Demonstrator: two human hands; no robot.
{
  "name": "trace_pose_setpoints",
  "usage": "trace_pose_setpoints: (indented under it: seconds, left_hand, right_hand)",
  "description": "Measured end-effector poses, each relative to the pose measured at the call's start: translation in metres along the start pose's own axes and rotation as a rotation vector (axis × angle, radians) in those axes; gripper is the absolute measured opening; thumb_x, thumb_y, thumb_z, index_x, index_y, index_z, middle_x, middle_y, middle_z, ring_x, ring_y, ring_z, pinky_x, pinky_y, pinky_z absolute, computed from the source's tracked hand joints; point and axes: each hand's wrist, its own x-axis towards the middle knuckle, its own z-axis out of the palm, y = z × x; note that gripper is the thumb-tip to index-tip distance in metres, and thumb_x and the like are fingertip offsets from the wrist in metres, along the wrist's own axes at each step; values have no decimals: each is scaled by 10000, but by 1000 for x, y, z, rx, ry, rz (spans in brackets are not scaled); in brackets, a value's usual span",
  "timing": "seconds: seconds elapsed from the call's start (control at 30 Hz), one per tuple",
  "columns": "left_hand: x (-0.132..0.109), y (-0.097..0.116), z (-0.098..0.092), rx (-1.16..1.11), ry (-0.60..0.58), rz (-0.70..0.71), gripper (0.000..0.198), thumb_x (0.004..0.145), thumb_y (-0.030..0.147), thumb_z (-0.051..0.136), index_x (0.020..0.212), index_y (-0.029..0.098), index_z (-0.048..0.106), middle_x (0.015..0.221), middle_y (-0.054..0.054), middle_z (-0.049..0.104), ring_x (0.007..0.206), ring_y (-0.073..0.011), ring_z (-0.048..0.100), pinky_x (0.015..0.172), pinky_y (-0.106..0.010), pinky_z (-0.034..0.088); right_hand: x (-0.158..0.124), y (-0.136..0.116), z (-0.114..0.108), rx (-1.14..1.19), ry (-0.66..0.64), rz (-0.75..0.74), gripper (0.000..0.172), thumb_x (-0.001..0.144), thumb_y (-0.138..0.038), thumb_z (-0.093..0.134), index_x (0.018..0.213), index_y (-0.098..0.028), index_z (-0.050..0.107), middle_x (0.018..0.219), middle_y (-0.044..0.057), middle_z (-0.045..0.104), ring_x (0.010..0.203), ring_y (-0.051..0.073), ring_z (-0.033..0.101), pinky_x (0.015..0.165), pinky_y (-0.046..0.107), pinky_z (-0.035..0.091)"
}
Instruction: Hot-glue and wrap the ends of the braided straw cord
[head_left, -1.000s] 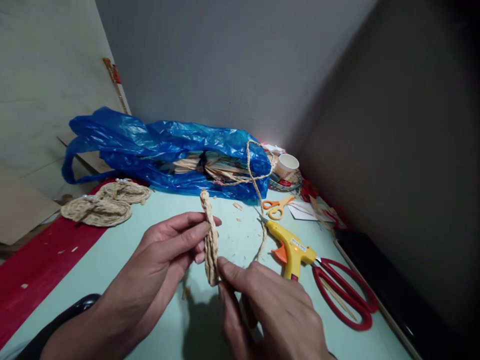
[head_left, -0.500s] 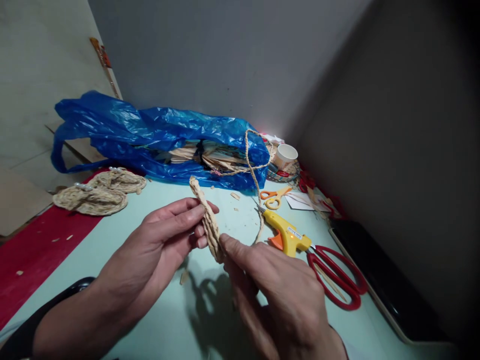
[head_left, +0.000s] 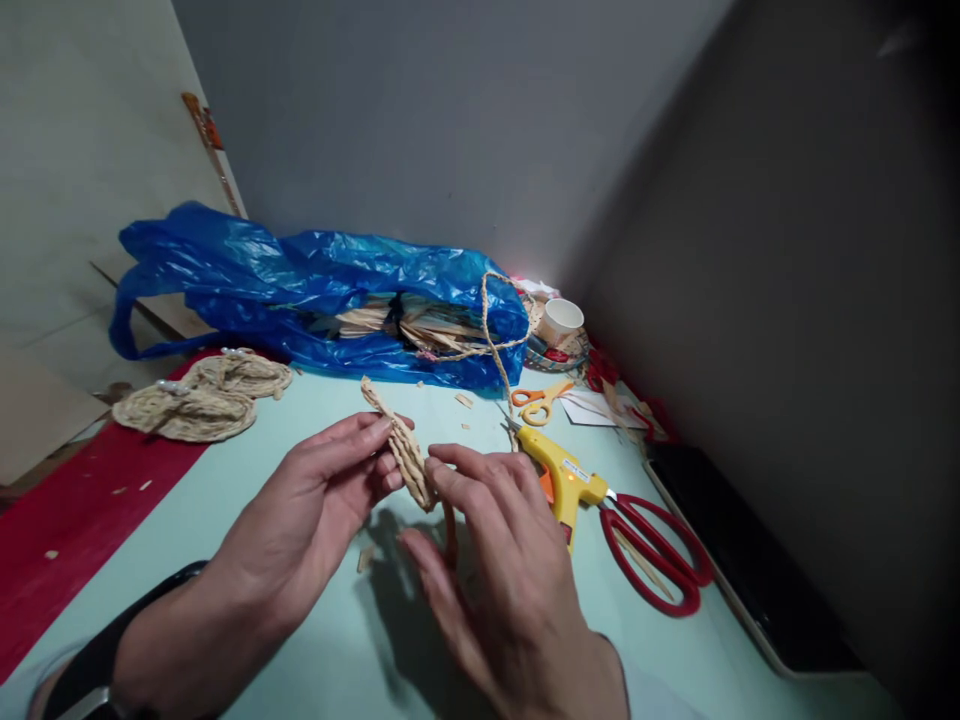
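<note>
My left hand [head_left: 315, 490] pinches a small flat coil of braided straw cord [head_left: 407, 458] between thumb and fingers. The coil is tilted, its layered edge facing me and one narrow end pointing up and left. My right hand [head_left: 502, 550] is at the coil's lower right, its fingertips touching the edge and its thumb spread away below. Beyond that hand the long braided cord [head_left: 495, 352] loops up over the blue bag. A yellow glue gun [head_left: 559, 462] lies just right of my right hand, its handle partly hidden.
The blue plastic bag [head_left: 315, 262] holds straw strips. Coiled straw pieces [head_left: 187, 412] with beads lie at left on red cloth. Red-handled scissors [head_left: 660, 555], orange-yellow scissors [head_left: 541, 400], a white cup [head_left: 562, 318] in a basket and a black tablet-like slab [head_left: 750, 560] are at right.
My right hand has shifted left and lifted its thumb away from the coil, its fingers now more stretched. The coil stays in my left hand. The view has shifted slightly.
</note>
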Motion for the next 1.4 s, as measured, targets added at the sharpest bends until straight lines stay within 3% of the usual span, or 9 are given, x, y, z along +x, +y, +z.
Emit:
trace_pose_setpoints:
  seconds: [0.2,0.33,0.47,0.53,0.67,0.8,1.07,1.27,1.4]
  left_hand:
    - [-5,-4,1,15,-59,14,253,864,6,607,737,117,796,753,-52,673,619,-105,591,579,-199,581]
    - [-13,-4,1,52,-132,28,107,841,163,732,834,136,835,816,-79,733,680,-149,616,643,-236,603]
    - [-15,-4,0,136,-232,33,277,776,351,825,983,167,835,942,-95,763,788,-196,640,701,-270,604]
    - [-10,-1,-4,234,-191,83,317,740,387,853,1004,213,826,983,-76,767,812,-198,649,697,-260,591]
    - [11,13,-17,350,-34,250,263,698,283,883,947,245,807,918,-4,723,745,-118,580,693,-157,524]
    - [28,28,-26,400,-1,358,162,711,250,837,868,236,802,748,26,613,669,-98,502,600,-130,449]
    - [24,19,-24,540,-151,269,91,808,245,719,778,179,775,800,-13,626,621,-93,446,550,-184,386]
    - [13,17,-21,609,-265,192,183,868,404,726,858,222,725,619,46,472,571,-103,432,508,-187,357]
    - [9,14,-21,667,-297,140,246,909,465,682,1045,260,703,567,80,405,507,-94,373,473,-186,317]
  right_hand:
    - [4,3,-2,-64,71,-44,219,941,-70,579,1144,-152,591,1199,95,711,987,262,575,877,474,463]
    - [8,7,-10,-30,120,-76,208,929,-64,590,1118,-152,586,1154,95,723,968,263,590,842,472,465]
    - [12,12,-20,17,205,-83,279,898,-20,605,1143,-152,585,1152,100,710,1001,242,603,878,449,469]
    - [14,16,-26,63,223,-30,266,897,-16,595,1117,-166,598,1145,87,700,1024,219,602,897,413,473]
    - [20,27,-41,278,111,115,215,887,-72,614,1063,-196,624,1090,36,707,1028,178,630,904,332,487]
    - [24,35,-55,423,-86,222,179,868,-107,649,1022,-198,644,1061,12,716,1017,164,652,915,298,486]
    - [26,40,-61,423,-298,215,153,884,-127,658,1023,-191,653,1044,21,710,995,177,644,891,305,475]
    - [30,46,-66,446,-353,255,137,881,-149,669,1011,-193,665,1055,22,723,1015,189,654,911,320,476]
    - [35,48,-72,487,-397,273,106,881,-180,674,986,-194,674,1060,26,743,1020,191,682,920,315,490]
